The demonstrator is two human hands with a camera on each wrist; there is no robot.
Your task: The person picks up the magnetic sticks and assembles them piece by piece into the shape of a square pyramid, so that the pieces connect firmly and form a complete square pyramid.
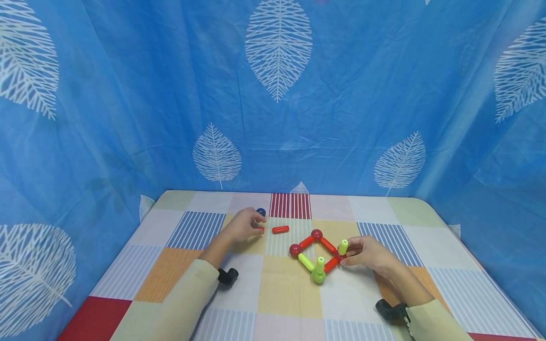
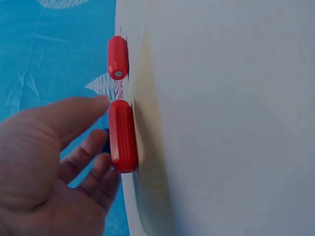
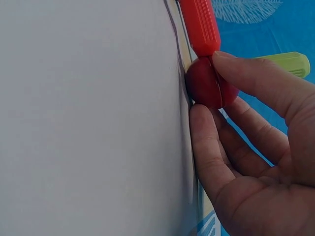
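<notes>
"Where is the right hand (image 1: 368, 255)?"

"To the right of the green ball (image 1: 318, 277), slightly beyond it. Its grip is grasping a dark red ball (image 3: 201, 84), with thumb and index finger pinching it."

"What is joined to that one?"

"A yellow-green rod (image 1: 342, 248) stands up from it, and a red rod (image 1: 331, 265) links it to the green ball. Both belong to a four-sided figure (image 1: 328, 245)."

"And its other corners?"

"The green ball has its own upright yellow-green stick (image 1: 320, 265). A lying yellow-green bar (image 1: 305, 262) runs left and away from the green ball to another red ball (image 1: 295, 250). Straight beyond the green ball is the far red ball (image 1: 316, 234)."

"The left hand (image 1: 242, 225)?"

"Well left of the green ball and farther away. Its grip looks released, the fingers loosely bent, close by a loose red rod (image 2: 122, 140); I cannot tell whether they touch. A blue ball (image 1: 260, 211) sits just past the fingers, farther from the green ball. A second loose red rod (image 1: 280, 229) lies on the patchwork-patterned bench (image 1: 290, 298), nearer the green ball than that hand."

"Behind it all?"

"A blue leaf-print curtain (image 1: 341, 118), beyond the green ball."
</notes>
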